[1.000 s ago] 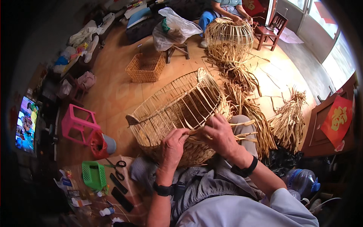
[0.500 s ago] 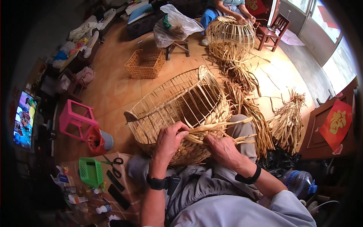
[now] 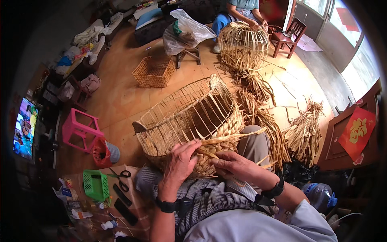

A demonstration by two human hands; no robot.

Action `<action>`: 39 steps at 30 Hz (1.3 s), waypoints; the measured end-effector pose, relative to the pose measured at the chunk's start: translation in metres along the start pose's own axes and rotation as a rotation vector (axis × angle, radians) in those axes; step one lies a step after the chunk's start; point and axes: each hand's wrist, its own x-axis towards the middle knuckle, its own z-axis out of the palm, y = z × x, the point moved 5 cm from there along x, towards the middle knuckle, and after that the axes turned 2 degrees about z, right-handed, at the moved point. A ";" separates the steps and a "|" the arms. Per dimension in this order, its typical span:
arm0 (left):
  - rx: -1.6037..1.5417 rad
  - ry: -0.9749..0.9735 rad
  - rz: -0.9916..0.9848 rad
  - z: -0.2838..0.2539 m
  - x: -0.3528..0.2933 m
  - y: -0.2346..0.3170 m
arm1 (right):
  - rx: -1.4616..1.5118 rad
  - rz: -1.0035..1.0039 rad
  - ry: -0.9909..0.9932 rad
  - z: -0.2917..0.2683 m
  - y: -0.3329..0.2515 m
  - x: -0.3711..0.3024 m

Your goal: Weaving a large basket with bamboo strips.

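A half-woven straw basket (image 3: pixel 165 146) leans across my lap, its lower wall braided and its upper ribs bare. My left hand (image 3: pixel 180 160) is closed at the near wall, fingers pinching straw strands where they meet the weave. One loose straw strand (image 3: pixel 242 138) runs rightward from there over my knee. My right hand (image 3: pixel 238 164) is closed too, thumb and fingers gripping a twisted strand just right of the left hand. Its fingertips are partly hidden beneath the hand.
Straw bundles (image 3: pixel 305 135) lie on the floor to the right. Ahead, another person works on a round ribbed basket (image 3: pixel 244 42). A pink stool (image 3: pixel 82 129), a bin (image 3: pixel 113 152), a green basket (image 3: pixel 96 184) and scissors (image 3: pixel 121 177) are at left; a large bottle (image 3: pixel 318 195) at right.
My right hand has moved slightly down and left, drawing a strand toward me. My left hand has turned, its fingers now lying over the wall. The view has shifted a little.
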 end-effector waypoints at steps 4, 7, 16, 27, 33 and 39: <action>-0.041 0.150 -0.014 0.004 0.000 0.005 | 0.019 0.007 -0.046 0.016 -0.039 -0.017; -0.176 0.251 -0.157 0.007 0.001 0.001 | 0.237 -0.176 -0.195 -0.005 -0.080 -0.043; -0.036 0.225 -0.310 0.022 0.001 -0.015 | -0.021 -0.271 0.265 -0.058 -0.044 -0.015; -0.734 0.392 -0.330 0.035 -0.002 -0.023 | -0.356 -0.594 0.379 -0.010 -0.051 0.069; -0.119 0.380 -0.263 0.027 -0.003 -0.016 | 0.177 -0.418 0.351 -0.051 -0.050 0.068; 0.150 0.344 -0.158 0.041 -0.005 -0.009 | 0.065 -0.462 0.325 -0.068 -0.061 0.094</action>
